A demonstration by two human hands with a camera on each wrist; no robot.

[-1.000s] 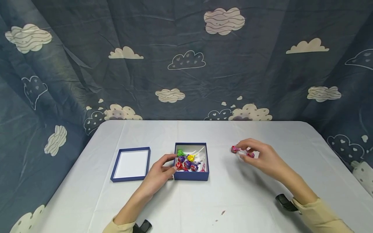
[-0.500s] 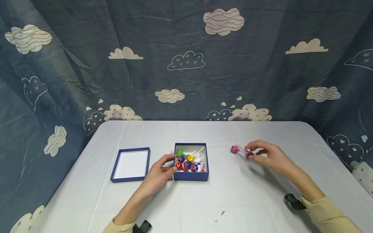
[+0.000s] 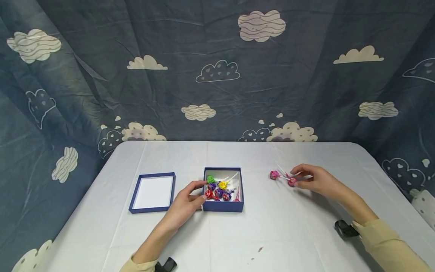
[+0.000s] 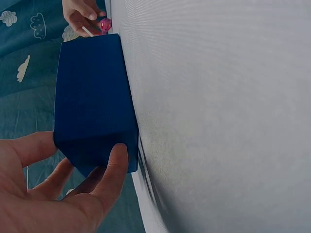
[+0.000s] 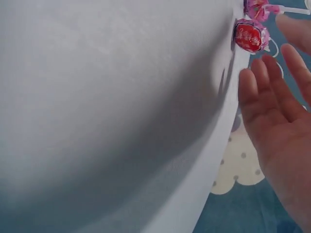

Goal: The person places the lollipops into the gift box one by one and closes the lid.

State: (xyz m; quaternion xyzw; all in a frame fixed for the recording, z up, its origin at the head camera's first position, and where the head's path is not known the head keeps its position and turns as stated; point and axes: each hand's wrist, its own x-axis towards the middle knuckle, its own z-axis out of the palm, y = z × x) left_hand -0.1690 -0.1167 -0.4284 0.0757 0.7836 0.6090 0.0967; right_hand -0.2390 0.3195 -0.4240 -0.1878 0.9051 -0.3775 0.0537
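Note:
A blue box (image 3: 223, 206) holds several wrapped lollipops, among them a green one (image 3: 210, 179), a yellow one (image 3: 222, 185) and red and purple ones. My left hand (image 3: 185, 204) rests against the box's left side, its fingertips touching the wall and rim. In the left wrist view the fingers (image 4: 116, 165) lie against the blue box end. To the right, two pink-red lollipops lie on the table with sticks crossing: one farther left (image 3: 273, 175), one (image 3: 292, 182) beside my right hand (image 3: 316, 181). In the right wrist view that hand's fingers are loosely extended, holding nothing, near a red-labelled lollipop (image 5: 250, 36).
A white-lined box lid (image 3: 153, 192) with blue edges lies left of the box. White cloth covers the table (image 3: 210, 241), with small brown specks near the front. A dark curtain (image 3: 217, 45) with cloud prints hangs behind.
My right hand has drawn back to the right and let go of the nearer lollipop, which lies beside the other one. The left hand and the box have stayed in place.

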